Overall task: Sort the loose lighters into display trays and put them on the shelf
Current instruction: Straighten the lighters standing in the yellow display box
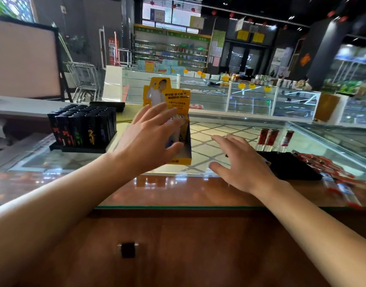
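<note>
A yellow cardboard display box [187, 146] with a tall printed back card stands mid-counter, holding a few lighters. My left hand [149, 137] hovers in front of it, fingers spread and straight, holding nothing. My right hand [242, 162] is spread flat just above the glass, to the right of the box. A black tray [291, 164] at the right carries three upright red lighters [270, 137]. Several loose red lighters [331, 175] lie scattered beside it. At the left, a black tray full of black lighters [82, 127] stands upright.
The glass-topped counter [202, 141] has a wooden front edge [178, 195] near me. A grey ledge and a framed board sit at the far left. Glass showcases and stocked shelves fill the shop beyond.
</note>
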Demonstrator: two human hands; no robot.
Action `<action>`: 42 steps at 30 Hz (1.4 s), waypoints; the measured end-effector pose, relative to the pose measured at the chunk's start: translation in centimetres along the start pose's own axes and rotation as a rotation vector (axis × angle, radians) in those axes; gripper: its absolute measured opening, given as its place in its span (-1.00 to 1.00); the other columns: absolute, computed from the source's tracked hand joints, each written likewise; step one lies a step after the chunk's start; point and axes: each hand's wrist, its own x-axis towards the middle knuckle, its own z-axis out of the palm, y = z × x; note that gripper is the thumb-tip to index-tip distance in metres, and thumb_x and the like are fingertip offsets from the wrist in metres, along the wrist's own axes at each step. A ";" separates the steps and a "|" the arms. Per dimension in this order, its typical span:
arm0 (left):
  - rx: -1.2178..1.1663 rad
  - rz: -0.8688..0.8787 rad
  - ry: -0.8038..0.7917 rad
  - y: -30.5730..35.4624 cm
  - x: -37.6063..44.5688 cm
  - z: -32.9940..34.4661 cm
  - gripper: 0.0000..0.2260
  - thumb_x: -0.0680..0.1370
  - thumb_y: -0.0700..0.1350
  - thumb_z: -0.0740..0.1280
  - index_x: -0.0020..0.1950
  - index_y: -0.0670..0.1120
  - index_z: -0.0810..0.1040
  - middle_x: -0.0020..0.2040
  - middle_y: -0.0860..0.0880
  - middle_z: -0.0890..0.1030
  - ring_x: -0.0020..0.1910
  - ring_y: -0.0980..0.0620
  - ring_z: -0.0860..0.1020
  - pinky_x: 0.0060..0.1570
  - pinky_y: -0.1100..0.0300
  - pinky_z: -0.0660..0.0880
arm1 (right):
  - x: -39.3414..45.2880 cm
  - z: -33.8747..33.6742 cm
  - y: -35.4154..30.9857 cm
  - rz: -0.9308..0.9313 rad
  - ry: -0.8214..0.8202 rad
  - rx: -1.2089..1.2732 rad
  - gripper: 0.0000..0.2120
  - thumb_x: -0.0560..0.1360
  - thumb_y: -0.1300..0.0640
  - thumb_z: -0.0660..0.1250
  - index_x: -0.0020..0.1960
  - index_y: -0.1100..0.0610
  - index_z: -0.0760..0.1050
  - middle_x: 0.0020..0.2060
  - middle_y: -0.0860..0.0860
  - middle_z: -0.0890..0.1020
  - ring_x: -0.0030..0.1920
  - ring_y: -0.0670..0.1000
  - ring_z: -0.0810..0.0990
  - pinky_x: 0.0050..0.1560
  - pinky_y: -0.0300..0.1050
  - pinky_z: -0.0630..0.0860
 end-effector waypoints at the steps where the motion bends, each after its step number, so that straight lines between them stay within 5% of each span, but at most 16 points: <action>1: -0.021 0.034 0.018 1.2 0.1 0.1 -0.47 0.49 0.22 0.22 0.37 0.01 0.52 0.42 -0.07 0.48 0.46 -0.15 0.35 0.43 -0.20 0.27 | -0.7 -0.3 0.8 0.007 0.012 -0.009 -0.36 0.54 -0.14 0.31 0.54 -0.08 0.16 0.48 -0.01 0.31 0.53 0.00 0.13 0.45 -0.02 0.16; 16: -0.210 0.166 -0.301 13.1 5.9 5.9 -0.51 0.61 0.07 0.26 0.53 0.07 0.30 0.49 0.01 0.38 0.41 -0.03 0.38 0.29 0.18 0.27 | -6.3 -3.1 9.1 0.095 0.108 -0.064 -0.34 0.53 -0.18 0.30 0.54 0.00 0.21 0.48 -0.08 0.32 0.50 -0.04 0.15 0.46 -0.18 0.04; 23: -0.212 0.202 -0.492 14.7 8.5 9.2 -0.51 0.63 0.12 0.19 0.56 0.12 0.25 0.49 -0.03 0.38 0.43 -0.07 0.37 0.37 0.01 0.31 | -6.7 -3.1 9.9 0.094 0.145 -0.022 -0.36 0.53 -0.18 0.30 0.52 0.01 0.25 0.44 -0.03 0.38 0.48 0.00 0.19 0.45 -0.12 0.12; 31: -0.311 0.249 -0.469 11.2 6.4 7.6 -0.65 0.62 0.06 0.25 0.41 0.11 0.41 0.32 0.04 0.50 0.15 0.02 0.51 -0.01 0.21 0.34 | -6.5 -3.1 9.7 0.087 0.142 -0.042 -0.36 0.52 -0.16 0.33 0.51 0.05 0.26 0.44 -0.01 0.38 0.47 0.03 0.21 0.44 -0.10 0.11; 37: -0.382 0.182 -0.397 9.1 5.2 6.7 -0.73 0.62 0.07 0.25 0.28 0.05 0.53 0.23 0.04 0.59 0.12 -0.01 0.56 0.02 0.15 0.43 | -5.8 -2.9 9.4 0.077 0.141 -0.035 -0.36 0.52 -0.20 0.31 0.50 0.07 0.29 0.42 0.00 0.40 0.45 0.04 0.25 0.44 -0.06 0.14; 42: -0.159 -0.106 -0.323 10.7 6.7 7.2 -0.47 0.54 0.28 0.25 0.34 -0.06 0.47 0.25 -0.09 0.57 0.15 -0.13 0.53 -0.02 0.10 0.40 | -5.0 -2.3 8.8 0.059 0.141 -0.038 -0.36 0.53 -0.19 0.28 0.51 0.06 0.27 0.44 -0.02 0.38 0.47 0.04 0.23 0.47 -0.06 0.11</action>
